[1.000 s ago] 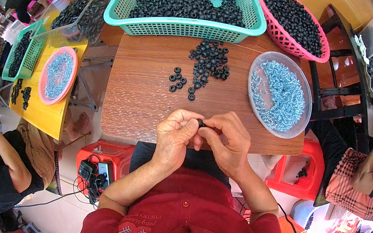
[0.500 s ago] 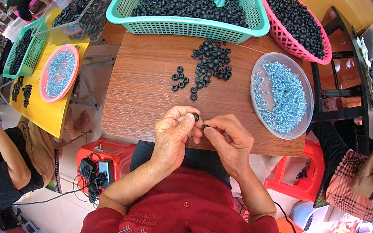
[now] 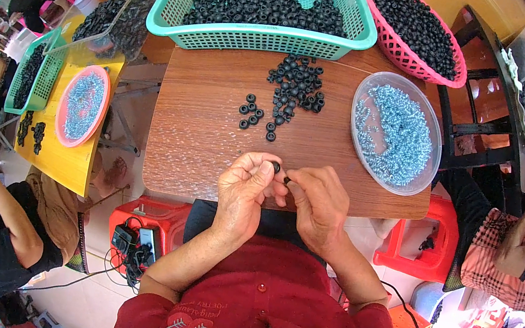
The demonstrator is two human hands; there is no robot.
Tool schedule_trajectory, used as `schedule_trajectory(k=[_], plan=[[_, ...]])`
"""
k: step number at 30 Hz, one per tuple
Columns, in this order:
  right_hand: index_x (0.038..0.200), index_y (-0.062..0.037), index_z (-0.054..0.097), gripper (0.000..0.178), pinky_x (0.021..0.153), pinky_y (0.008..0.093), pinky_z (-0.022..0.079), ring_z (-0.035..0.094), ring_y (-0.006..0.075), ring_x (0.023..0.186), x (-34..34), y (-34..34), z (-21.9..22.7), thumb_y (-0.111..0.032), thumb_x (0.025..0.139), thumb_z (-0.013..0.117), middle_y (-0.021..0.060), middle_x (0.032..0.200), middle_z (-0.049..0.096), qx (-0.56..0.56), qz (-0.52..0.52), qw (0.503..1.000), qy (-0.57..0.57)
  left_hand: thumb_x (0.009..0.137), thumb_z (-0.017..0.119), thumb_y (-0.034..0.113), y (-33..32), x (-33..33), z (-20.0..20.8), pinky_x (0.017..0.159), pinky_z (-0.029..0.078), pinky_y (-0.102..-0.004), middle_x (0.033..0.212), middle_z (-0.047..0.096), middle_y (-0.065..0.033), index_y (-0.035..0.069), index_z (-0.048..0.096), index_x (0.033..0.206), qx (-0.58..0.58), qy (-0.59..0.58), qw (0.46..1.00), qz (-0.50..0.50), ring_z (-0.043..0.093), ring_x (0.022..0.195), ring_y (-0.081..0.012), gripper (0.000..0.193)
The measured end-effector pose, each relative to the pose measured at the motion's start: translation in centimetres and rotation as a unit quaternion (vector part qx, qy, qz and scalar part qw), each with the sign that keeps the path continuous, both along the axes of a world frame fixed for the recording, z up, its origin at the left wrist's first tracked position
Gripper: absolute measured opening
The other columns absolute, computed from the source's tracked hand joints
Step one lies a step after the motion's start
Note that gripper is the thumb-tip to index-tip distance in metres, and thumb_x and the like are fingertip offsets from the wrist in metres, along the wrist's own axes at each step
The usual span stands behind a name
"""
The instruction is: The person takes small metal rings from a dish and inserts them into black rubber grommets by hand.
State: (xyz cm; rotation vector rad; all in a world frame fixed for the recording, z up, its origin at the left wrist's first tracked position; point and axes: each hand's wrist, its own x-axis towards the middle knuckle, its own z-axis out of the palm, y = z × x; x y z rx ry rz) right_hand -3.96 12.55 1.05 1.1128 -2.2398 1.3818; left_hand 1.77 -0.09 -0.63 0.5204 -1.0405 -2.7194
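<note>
Above the near edge of the brown table (image 3: 211,150), my left hand (image 3: 245,188) pinches a small black round cap (image 3: 276,166) between thumb and fingertips. Just right of it, my right hand (image 3: 318,205) is closed on another small black piece (image 3: 287,180), mostly covered by the fingertips. The two pieces are close together but apart. Beyond my hands lies a loose pile of black round pieces with holes (image 3: 297,85), and left of it a small cluster of the same kind (image 3: 251,110).
A green basket (image 3: 260,38) and a pink basket (image 3: 416,70) of black pieces stand at the back. On the right is a clear round tray (image 3: 355,133) of tiny bluish pieces. Co-workers sit left, by a yellow table (image 3: 74,168), and right, beside a red stool (image 3: 436,239).
My right hand has turned slightly and its fingers have closed further over the small piece, moving a little left. The left hand holds its cap almost still.
</note>
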Motion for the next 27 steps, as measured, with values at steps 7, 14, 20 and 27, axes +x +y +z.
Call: schedule_trajectory(k=[7,14,20,27], plan=[[0.089,-0.0016,0.063,0.020,0.058,0.0355,0.046,0.056,0.0273,0.071,0.03,0.03,0.30,0.005,0.070,0.064,0.0109,0.082,0.060,0.013,-0.005,1.000,-0.009,0.093,0.054,0.012,-0.02,0.04,0.39,0.058,0.051,-0.0277,0.085,0.061,-0.0086,-0.001,0.054,0.104,-0.002,-0.012,1.000,-0.006,0.060,0.068,-0.0151,0.018],[0.088,-0.0035,0.064,0.020,0.057,0.0344,0.043,0.054,0.0262,0.071,-0.25,0.30,0.50,0.003,0.069,0.066,0.0096,0.079,0.058,0.037,-0.027,0.999,0.008,0.093,0.053,0.012,-0.09,0.02,0.38,0.059,0.052,-0.0286,0.088,0.062,-0.0105,-0.002,0.054,0.104,0.020,-0.002,1.000,-0.009,0.062,0.069,-0.0163,0.017],[0.086,-0.0013,0.063,0.019,0.057,0.0361,0.044,0.055,0.0274,0.071,-0.26,0.09,0.01,0.000,0.068,0.068,0.0115,0.079,0.058,0.026,-0.020,0.999,0.011,0.093,0.053,0.011,-0.23,-0.04,0.18,0.060,0.053,-0.0288,0.088,0.063,-0.0110,-0.002,0.054,0.105,0.014,-0.009,1.000,-0.007,0.062,0.071,-0.0163,0.018],[0.086,-0.0009,0.063,0.017,0.061,0.0365,0.046,0.056,0.0283,0.072,-0.46,0.07,0.66,0.001,0.070,0.068,0.0120,0.080,0.059,0.037,-0.015,0.999,-0.019,0.092,0.055,0.011,-0.11,-0.10,0.10,0.062,0.053,-0.0275,0.089,0.064,-0.0120,-0.002,0.055,0.104,-0.002,0.002,1.000,0.003,0.062,0.074,-0.0160,0.018]])
